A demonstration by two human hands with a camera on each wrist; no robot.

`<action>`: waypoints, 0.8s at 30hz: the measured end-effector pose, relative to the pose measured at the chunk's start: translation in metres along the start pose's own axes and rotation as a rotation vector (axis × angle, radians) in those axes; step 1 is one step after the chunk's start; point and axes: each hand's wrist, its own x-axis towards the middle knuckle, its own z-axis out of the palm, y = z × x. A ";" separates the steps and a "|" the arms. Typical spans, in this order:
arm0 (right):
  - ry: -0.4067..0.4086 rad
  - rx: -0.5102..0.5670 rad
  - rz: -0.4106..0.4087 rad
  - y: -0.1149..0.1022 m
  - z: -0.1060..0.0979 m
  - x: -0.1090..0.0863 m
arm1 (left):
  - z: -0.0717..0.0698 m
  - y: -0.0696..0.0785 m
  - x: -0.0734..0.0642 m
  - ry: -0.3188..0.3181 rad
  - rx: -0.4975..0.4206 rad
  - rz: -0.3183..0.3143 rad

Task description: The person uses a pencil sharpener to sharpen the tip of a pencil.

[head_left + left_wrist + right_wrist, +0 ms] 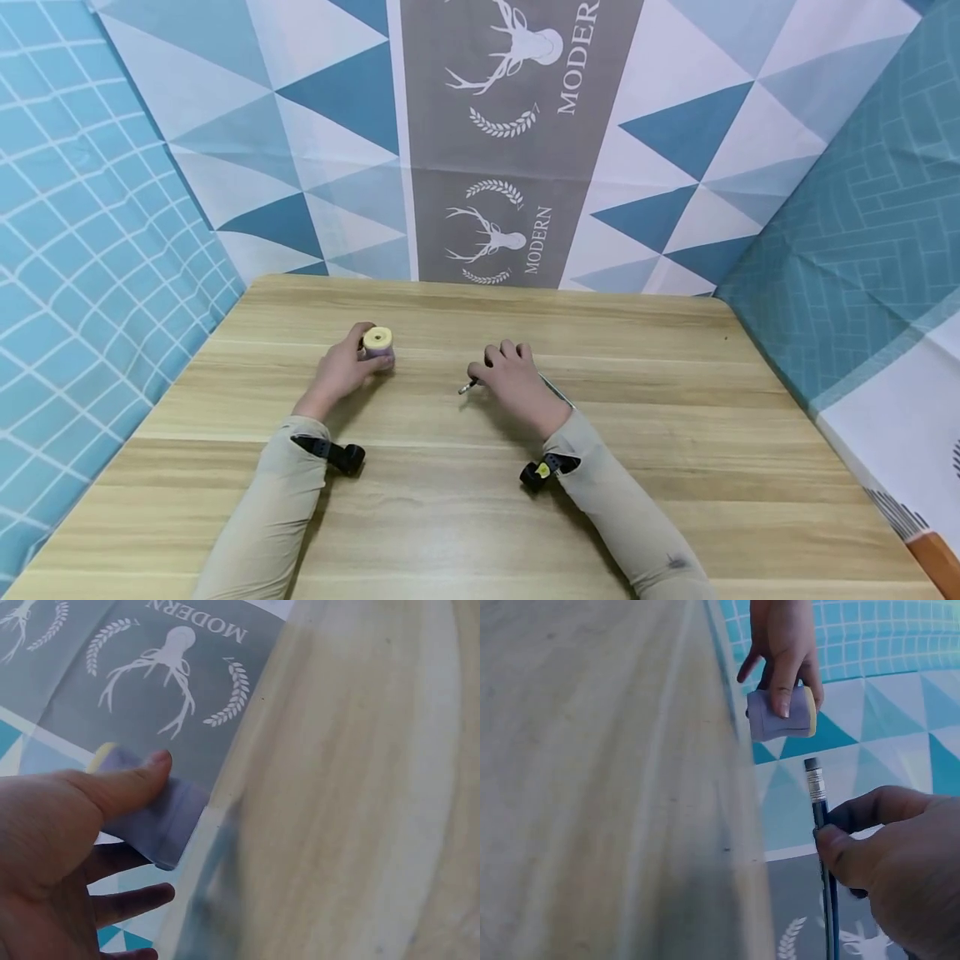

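My left hand [343,372] grips a small lavender pencil sharpener [378,338] with a pale yellow top and a dark hole at its middle. In the left wrist view the thumb lies across the side of the sharpener [178,817], while the lower fingers extend below it. To the right, my right hand [517,388] pinches a dark pencil [820,808] between thumb and forefinger. The pencil's eraser end, with its metal band, points left toward the sharpener, and the shaft runs back under the palm. A gap separates the two things.
Both hands are over the far half of a wood-grain table [420,533]. Patterned cloth [345,192] hangs behind its far edge and along both sides. A black camera [347,458] is strapped to the left wrist, another camera [536,475] to the right.
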 end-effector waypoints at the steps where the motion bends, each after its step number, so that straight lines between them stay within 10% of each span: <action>1: 0.006 0.002 0.005 0.000 -0.004 0.000 | -0.001 0.001 0.000 0.010 -0.016 0.009; 9: -0.008 -0.047 0.043 0.002 -0.031 -0.003 | -0.001 0.017 0.000 0.060 -0.147 0.065; 24: 0.378 0.238 -0.024 0.023 -0.045 -0.012 | 0.005 0.068 -0.018 0.046 -0.314 0.253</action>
